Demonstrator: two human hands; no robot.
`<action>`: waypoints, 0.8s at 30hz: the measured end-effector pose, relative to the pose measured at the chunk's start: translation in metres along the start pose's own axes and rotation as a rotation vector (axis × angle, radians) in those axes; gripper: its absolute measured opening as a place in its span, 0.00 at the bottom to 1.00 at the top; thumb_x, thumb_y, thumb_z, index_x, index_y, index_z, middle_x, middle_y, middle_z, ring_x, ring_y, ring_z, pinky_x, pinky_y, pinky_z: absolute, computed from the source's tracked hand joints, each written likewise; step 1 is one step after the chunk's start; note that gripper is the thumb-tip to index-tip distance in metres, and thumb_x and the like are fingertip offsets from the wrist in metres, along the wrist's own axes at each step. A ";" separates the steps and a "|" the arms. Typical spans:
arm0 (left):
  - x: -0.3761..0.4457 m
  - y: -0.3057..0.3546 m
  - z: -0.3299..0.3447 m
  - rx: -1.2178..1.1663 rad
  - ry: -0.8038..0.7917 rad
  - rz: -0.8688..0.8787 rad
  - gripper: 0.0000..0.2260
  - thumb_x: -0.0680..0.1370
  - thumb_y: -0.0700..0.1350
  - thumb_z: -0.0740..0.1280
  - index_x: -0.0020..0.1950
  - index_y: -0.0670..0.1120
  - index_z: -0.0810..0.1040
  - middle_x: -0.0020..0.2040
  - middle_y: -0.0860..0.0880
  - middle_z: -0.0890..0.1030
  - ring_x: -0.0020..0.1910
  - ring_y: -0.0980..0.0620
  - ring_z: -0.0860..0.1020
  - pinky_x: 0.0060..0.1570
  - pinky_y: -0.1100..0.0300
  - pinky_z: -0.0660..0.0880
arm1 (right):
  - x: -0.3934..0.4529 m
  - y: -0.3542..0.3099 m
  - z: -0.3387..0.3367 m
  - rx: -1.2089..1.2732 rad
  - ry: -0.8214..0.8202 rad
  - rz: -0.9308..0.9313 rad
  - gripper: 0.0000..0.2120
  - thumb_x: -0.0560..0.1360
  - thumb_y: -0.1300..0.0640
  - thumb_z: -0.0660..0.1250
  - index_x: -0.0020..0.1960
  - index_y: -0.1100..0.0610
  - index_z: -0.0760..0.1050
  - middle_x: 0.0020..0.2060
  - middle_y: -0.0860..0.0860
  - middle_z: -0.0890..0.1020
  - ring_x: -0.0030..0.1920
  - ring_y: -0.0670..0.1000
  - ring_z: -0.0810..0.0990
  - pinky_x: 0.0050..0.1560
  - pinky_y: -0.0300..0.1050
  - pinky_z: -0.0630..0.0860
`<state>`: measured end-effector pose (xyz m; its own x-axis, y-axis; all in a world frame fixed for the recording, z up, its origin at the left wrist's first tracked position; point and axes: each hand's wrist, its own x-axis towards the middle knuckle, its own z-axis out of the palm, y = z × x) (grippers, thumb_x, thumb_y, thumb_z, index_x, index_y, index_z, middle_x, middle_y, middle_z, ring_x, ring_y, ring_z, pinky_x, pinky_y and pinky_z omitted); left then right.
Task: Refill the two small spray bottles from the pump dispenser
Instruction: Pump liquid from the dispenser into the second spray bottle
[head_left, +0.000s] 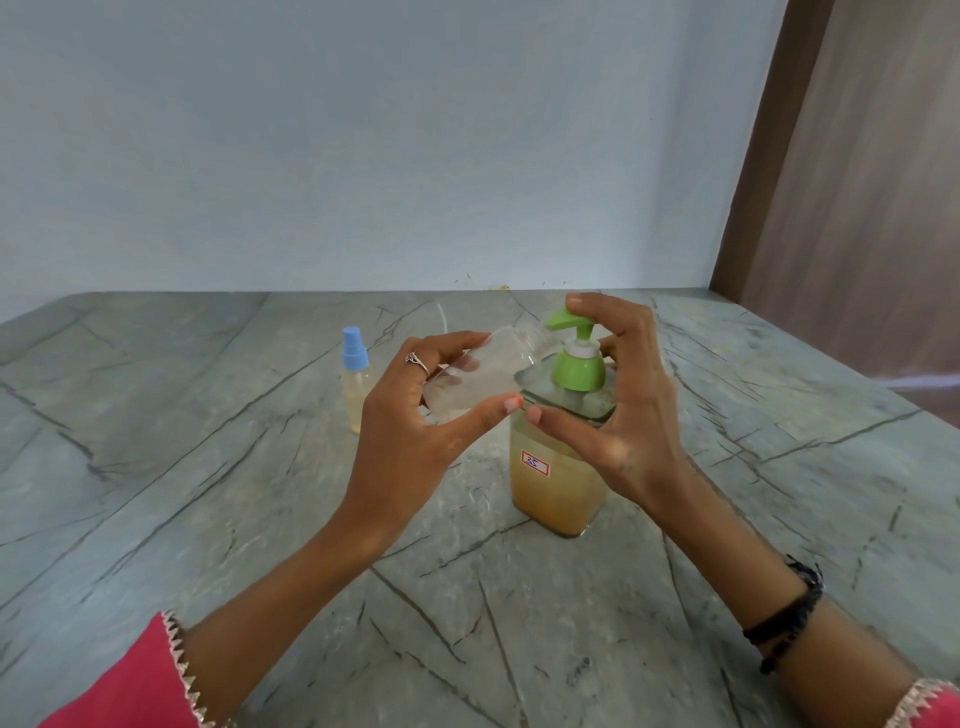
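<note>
Left hand (415, 410) grips the clear bottle (483, 371), cap off, fingers over the top and thumb under. Bottle is tilted, open neck up and right, mouth just under the green nozzle (563, 319). Looks near empty; blur there, can't tell the level.

Right hand (621, 395) wraps the pump (576, 364): fingertips on the nozzle head, thumb down by the dispenser's shoulder. Hand is curled around the pump, not clenched. Can't tell if the head is pressed down.

Dispenser (558, 483) stands upright on the counter, square clear body, amber liquid filling most of it, small white label with red border on the front face. Both hands meet right above it.

Second bottle (356, 382) stands upright left of the left hand, blue spray cap on, yellowish liquid inside, apart from everything else. A thin clear tube (443, 318) shows behind the left hand; what it belongs to is hidden.

Counter (208, 467) is grey-green stone with dark veins. Back edge meets a pale blue wall (363, 145); brown wood panel (857, 182) closes the right rear. Open surface left, front and right of the dispenser. Pink sleeves with trim at both forearms, ring on the left hand, dark band on the right wrist.
</note>
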<state>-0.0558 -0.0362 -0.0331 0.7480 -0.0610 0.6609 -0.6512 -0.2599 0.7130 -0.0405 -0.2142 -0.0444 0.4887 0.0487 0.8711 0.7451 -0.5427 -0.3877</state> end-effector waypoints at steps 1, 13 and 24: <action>0.000 0.001 0.000 -0.002 0.000 -0.003 0.19 0.65 0.54 0.73 0.55 0.58 0.74 0.50 0.51 0.79 0.50 0.62 0.77 0.48 0.74 0.71 | 0.000 0.000 0.000 -0.006 -0.006 0.003 0.33 0.65 0.46 0.71 0.67 0.49 0.63 0.62 0.43 0.69 0.56 0.36 0.72 0.47 0.27 0.71; -0.001 0.003 -0.001 -0.014 0.000 -0.021 0.20 0.64 0.55 0.73 0.55 0.59 0.74 0.51 0.52 0.79 0.51 0.62 0.77 0.49 0.74 0.71 | 0.000 0.000 0.000 0.024 0.018 -0.010 0.33 0.64 0.48 0.73 0.66 0.50 0.66 0.62 0.44 0.69 0.61 0.37 0.71 0.51 0.27 0.70; -0.001 0.004 0.000 -0.023 -0.002 -0.020 0.19 0.65 0.52 0.72 0.54 0.58 0.74 0.52 0.51 0.79 0.51 0.63 0.77 0.49 0.74 0.71 | 0.002 0.000 0.000 0.017 0.013 -0.013 0.32 0.64 0.49 0.72 0.65 0.51 0.66 0.61 0.49 0.71 0.60 0.36 0.71 0.49 0.26 0.69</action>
<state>-0.0591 -0.0370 -0.0307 0.7614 -0.0577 0.6457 -0.6385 -0.2392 0.7315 -0.0398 -0.2139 -0.0430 0.4730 0.0446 0.8799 0.7588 -0.5281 -0.3812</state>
